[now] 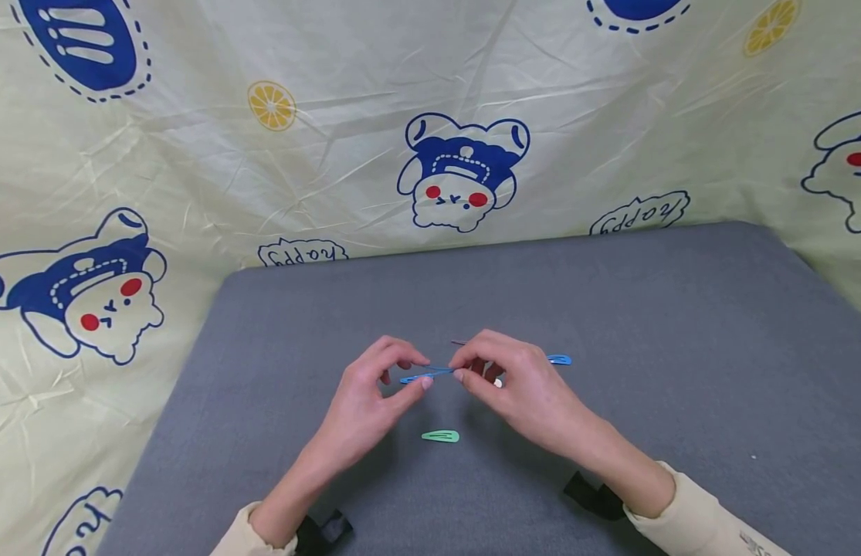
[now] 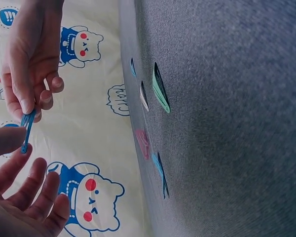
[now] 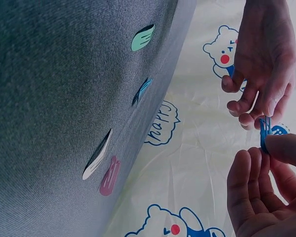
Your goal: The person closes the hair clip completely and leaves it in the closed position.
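A slim blue snap hair clip (image 1: 440,371) is held in the air between both hands. My right hand (image 1: 523,378) pinches its right end between thumb and forefinger. My left hand (image 1: 364,401) has thumb and forefinger at the clip's other end, the remaining fingers spread in the left wrist view. Below the hands, a green snap clip (image 1: 440,436) lies on the grey cloth. Another blue clip (image 2: 160,174) lies to the left, and one more blue clip (image 1: 559,360) to the right. A white clip (image 3: 97,157) and a pink clip (image 3: 110,177) lie side by side.
The grey cloth-covered table (image 1: 680,347) spreads under the hands. Behind it hangs a cream sheet (image 1: 347,170) printed with blue bears and orange slices. Black straps (image 1: 593,494) sit at the wrists, beside the pale sleeves.
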The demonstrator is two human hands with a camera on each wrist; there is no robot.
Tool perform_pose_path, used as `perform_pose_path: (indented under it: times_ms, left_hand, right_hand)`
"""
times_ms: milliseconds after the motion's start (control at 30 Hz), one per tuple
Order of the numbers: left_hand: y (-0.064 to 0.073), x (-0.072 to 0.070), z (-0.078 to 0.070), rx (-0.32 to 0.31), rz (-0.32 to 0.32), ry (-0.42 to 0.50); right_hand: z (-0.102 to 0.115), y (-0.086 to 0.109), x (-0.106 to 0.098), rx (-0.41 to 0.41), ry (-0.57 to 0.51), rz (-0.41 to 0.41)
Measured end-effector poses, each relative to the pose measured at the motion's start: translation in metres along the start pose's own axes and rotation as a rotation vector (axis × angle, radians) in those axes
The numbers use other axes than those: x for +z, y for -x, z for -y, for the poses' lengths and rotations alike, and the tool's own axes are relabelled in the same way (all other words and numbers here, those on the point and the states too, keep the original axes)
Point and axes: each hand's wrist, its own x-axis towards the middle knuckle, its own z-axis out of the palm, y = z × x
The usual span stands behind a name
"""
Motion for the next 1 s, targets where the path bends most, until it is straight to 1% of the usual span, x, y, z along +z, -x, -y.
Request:
perform_pose_path:
  times_ms: [167, 533, 667, 800, 1000]
  left_hand:
    - [0.0, 0.001, -0.001, -0.001, -0.011, 0.009]
    - [0.001, 0.0, -0.003, -0.018, -0.012, -0.026]
    - [0.001, 0.0, -0.003, -0.016, -0.011, -0.012]
    - [0.001, 0.0, -0.002, -0.016, -0.01, 0.005]
    - [0.001, 0.001, -0.001, -0.023, 0.0, 0.001]
  right_hand:
    - [0.0, 0.001, 0.001, 0.001, -0.016, 0.003]
    - [-0.002, 0.001, 0.005, -0.016, -0.05, 0.007]
    - [-0.002, 0.001, 0.005, -0.014, -0.06, 0.006]
    - [-0.003, 0.001, 0.007, -0.008, -0.092, 0.005]
    - [-0.005, 0.002, 0.012, 0.013, -0.149, -0.007]
